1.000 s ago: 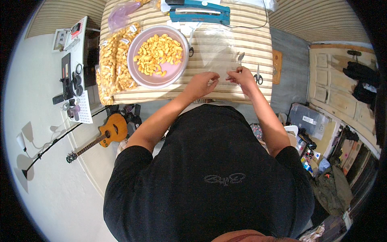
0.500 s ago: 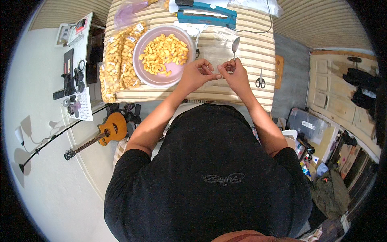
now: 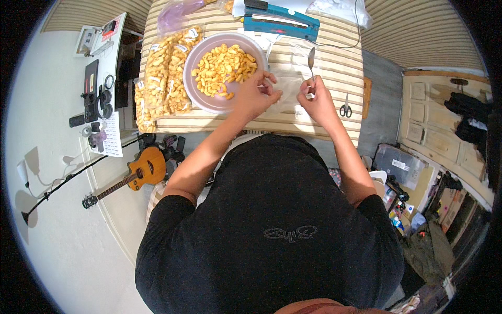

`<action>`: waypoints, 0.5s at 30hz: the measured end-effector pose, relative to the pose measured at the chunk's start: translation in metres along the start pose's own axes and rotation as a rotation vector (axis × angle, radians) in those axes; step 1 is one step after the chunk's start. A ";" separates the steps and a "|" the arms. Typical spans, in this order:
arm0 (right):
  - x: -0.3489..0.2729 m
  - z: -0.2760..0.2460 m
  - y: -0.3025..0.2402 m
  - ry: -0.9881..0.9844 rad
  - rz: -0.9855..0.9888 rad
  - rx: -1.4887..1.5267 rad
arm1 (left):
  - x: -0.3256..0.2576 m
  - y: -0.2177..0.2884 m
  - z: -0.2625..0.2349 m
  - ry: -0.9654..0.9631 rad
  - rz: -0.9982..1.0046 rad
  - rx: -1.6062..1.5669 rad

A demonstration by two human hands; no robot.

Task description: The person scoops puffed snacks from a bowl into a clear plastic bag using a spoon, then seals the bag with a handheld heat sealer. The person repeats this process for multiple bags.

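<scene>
My right hand is closed around the handle of a metal spoon, whose bowl end points away from me. My left hand hovers by the right rim of a round pale plastic basin, thumb and fingers apart and nothing visible between them. Inside the basin lies a heap of yellow, curved puffed snacks. Between my hands, clear plastic bags lie flat on the striped cloth; their edges are hard to make out.
Filled snack bags stand left of the basin. At the far side lies a teal bag sealer with a cord. Black-handled scissors rest at the right on the striped tablecloth. A guitar stands at the lower left.
My hands were close together, fingertips nearly touching; now they are apart, the left nearer the basin. The spoon has stayed in my right hand. The whole table view has shifted slightly right.
</scene>
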State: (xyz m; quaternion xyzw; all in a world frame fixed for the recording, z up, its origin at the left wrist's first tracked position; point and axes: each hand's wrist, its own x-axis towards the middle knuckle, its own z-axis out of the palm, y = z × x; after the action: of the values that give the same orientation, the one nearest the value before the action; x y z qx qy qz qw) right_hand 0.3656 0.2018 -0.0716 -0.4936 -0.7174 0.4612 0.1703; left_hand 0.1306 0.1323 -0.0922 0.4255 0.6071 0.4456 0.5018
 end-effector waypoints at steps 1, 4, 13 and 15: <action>-0.001 0.001 0.005 -0.013 0.001 0.006 | -0.002 0.003 0.006 -0.022 0.060 0.083; -0.001 -0.002 0.008 -0.014 0.386 0.433 | -0.002 0.011 0.025 -0.130 0.213 0.254; 0.009 0.006 0.092 0.040 0.701 0.677 | 0.017 -0.075 0.081 -0.411 0.587 0.402; 0.008 0.016 0.114 0.077 0.669 0.549 | 0.018 -0.083 0.088 -0.413 0.468 0.245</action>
State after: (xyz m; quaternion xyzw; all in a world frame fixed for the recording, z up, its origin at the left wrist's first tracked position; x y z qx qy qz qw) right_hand 0.4133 0.2110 -0.1767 -0.6522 -0.3617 0.6460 0.1627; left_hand 0.2093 0.1394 -0.1853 0.6918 0.4273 0.3770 0.4435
